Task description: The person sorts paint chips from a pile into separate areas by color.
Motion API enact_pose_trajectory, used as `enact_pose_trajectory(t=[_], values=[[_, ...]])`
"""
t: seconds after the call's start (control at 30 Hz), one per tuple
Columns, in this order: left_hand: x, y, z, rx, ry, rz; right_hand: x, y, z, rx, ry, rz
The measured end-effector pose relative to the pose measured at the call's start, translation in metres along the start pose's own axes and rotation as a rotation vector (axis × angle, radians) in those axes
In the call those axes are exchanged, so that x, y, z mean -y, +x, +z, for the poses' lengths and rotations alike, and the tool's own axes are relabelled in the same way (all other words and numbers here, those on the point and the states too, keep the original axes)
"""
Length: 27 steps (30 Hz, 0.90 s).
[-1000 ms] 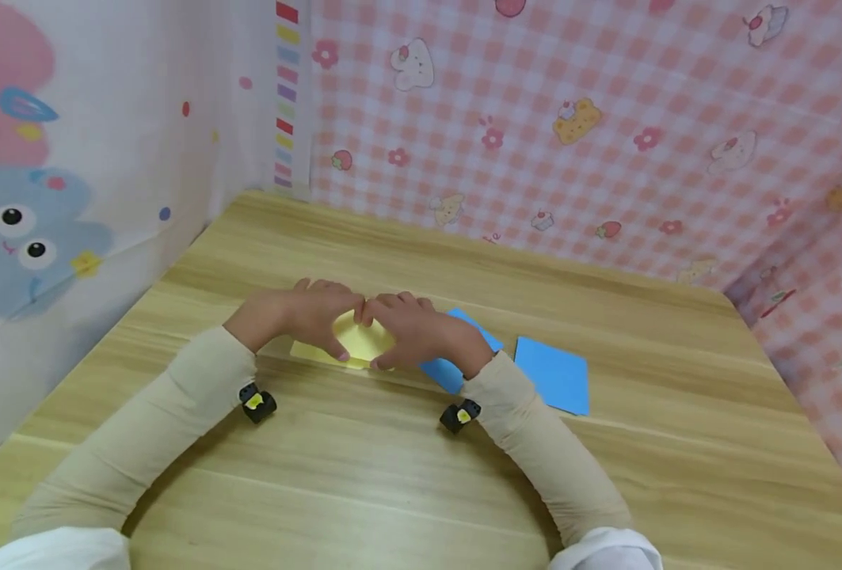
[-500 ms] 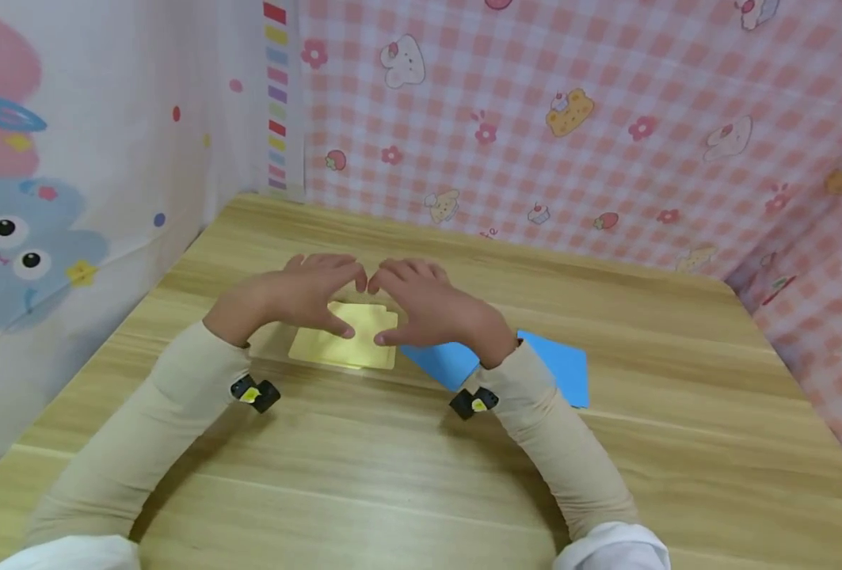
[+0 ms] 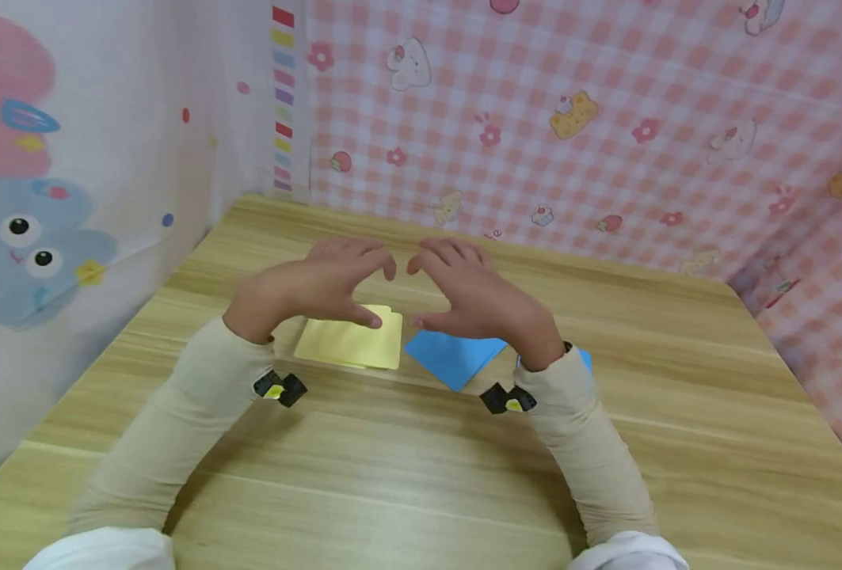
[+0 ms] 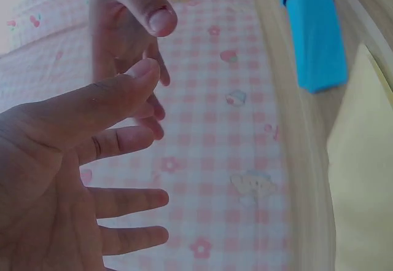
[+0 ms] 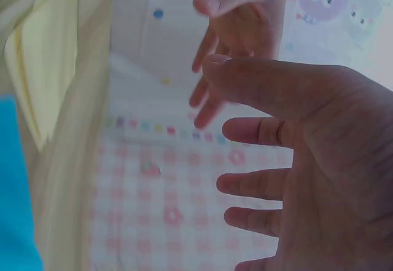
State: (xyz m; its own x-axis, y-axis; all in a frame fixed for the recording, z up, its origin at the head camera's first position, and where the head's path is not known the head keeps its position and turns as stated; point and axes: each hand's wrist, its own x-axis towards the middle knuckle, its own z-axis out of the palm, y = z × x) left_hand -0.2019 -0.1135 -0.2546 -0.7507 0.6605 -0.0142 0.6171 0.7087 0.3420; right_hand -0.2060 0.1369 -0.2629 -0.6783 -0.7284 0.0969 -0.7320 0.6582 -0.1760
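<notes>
On the wooden table lies a small stack of yellow paper sheets (image 3: 349,344), its edges slightly uneven. Just right of it is a blue paper square (image 3: 456,360) set cornerwise, and a second blue piece (image 3: 586,359) shows mostly hidden behind the right sleeve. My left hand (image 3: 321,281) is raised over the yellow stack, holding nothing, fingers extended and slightly bent. Over the first blue square hovers my right hand (image 3: 481,297), likewise bare, its thumb apart from the fingers. The two hands face each other with a gap between their fingertips.
A wooden table (image 3: 392,475) spreads in front and around. Pink checked cloth (image 3: 535,119) stands along its back, and a white printed cloth (image 3: 150,142) hangs at the left. Each wrist carries a small black camera (image 3: 280,388).
Both hands have lifted from the yellow stack and moved apart, the right hand shifting rightward over the blue square. More of the yellow paper shows, lying flat now instead of curved.
</notes>
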Motion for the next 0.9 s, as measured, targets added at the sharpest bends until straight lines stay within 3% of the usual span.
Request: enact_pose_trajectory(t=[0.23, 0.33, 0.47, 0.6, 0.73, 0.9], values=[[-0.030, 0.029, 0.006, 0.021, -0.013, 0.081, -0.032, -0.058, -0.011, 0.009, 0.001, 0.172], [-0.038, 0.038, 0.009, 0.030, -0.027, 0.103, -0.039, -0.071, -0.013, 0.013, 0.000, 0.212], [-0.039, 0.042, 0.014, 0.068, -0.061, 0.085, -0.038, -0.067, -0.013, 0.020, -0.003, 0.194], [-0.030, 0.052, 0.024, 0.113, -0.072, 0.071, -0.036, -0.054, -0.003, 0.071, 0.001, 0.179], [-0.018, 0.069, 0.044, 0.205, -0.054, 0.041, -0.037, -0.045, 0.018, 0.212, -0.008, 0.252], [-0.013, 0.084, 0.061, 0.311, 0.035, -0.017, -0.041, -0.044, 0.038, 0.376, -0.041, 0.337]])
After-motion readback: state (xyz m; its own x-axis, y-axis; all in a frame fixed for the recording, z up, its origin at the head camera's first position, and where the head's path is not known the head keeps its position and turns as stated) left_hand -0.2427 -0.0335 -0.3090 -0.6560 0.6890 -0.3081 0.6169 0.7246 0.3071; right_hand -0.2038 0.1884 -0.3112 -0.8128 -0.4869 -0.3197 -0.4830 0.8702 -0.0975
